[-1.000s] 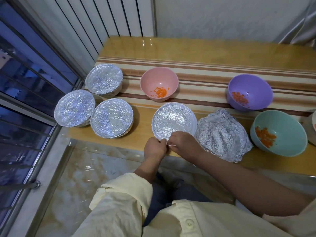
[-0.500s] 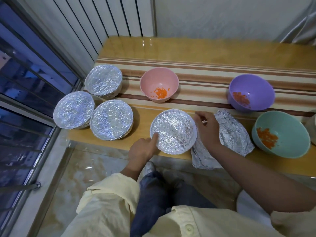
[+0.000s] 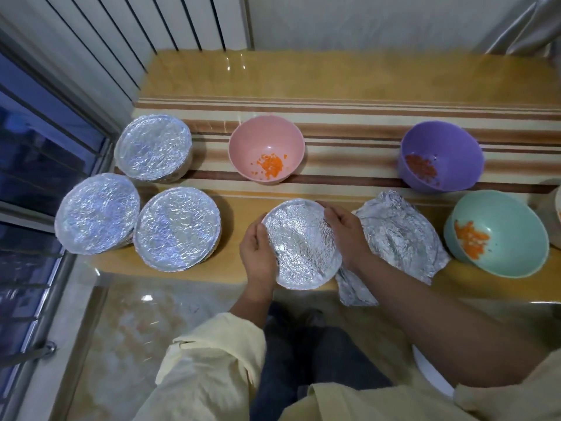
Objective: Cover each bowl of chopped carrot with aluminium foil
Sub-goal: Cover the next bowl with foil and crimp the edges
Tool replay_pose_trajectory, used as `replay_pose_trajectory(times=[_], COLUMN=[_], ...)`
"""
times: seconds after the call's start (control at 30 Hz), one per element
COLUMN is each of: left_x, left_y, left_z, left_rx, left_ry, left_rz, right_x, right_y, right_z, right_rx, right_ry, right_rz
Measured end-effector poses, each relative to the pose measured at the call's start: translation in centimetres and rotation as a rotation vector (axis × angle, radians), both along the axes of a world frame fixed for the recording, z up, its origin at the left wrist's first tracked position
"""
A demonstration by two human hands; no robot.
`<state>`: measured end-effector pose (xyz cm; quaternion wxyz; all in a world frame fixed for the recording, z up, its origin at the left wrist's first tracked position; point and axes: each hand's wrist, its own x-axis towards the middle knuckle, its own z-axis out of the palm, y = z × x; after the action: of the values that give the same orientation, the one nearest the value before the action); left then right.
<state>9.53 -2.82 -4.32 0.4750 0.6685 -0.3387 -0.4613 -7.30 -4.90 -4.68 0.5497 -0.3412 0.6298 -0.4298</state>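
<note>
Foil-covered bowl (image 3: 300, 247) sits at frame centre. Left hand (image 3: 258, 253) and right hand (image 3: 346, 235) grip its sides, fingers (image 3: 330, 213) curled.

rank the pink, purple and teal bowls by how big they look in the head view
1. teal bowl: largest, though it also sits nearest the camera, which may flatter it.
2. purple bowl and pink bowl: too alike to rank.

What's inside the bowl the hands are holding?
Only the foil stretched over it shows; the left hand and right hand hold its sides. Any carrot inside is hidden.
</note>
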Motion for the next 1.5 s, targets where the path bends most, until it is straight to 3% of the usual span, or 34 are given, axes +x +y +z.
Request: replay_pose_trajectory(times=[0.33, 0.67, 0.83, 1.1, 1.5], left_x=[0.7, 1.4, 1.1, 1.4, 1.3], left_y=[-0.4, -1.2, -0.9, -1.1, -1.2], left_z=[-0.1, -0.3, -0.8, -1.3, -1.1], left_rx=[0.033, 0.057, 0.003, 0.005, -0.007], left_ry=[0.128, 0.071, -0.008, -0.034, -0.102], left_rz=[-0.085, -0.186, -0.169, -0.201, -0.218], right_x=[-0.5, 0.5, 0.4, 0.2, 0.7], right_y=[-0.5, -4.7, -4.6, -5.8, -5.9], right_z=[1.6, 3.3, 2.2, 2.5, 3.1], right_rx=[0.11, -0.049, -0.104, -0.03, 0.015], right_ry=[-0.093, 0.331, 0.323, 0.351, 0.3], right_rz=[0.009, 0.559, 0.557, 0.675, 0.646])
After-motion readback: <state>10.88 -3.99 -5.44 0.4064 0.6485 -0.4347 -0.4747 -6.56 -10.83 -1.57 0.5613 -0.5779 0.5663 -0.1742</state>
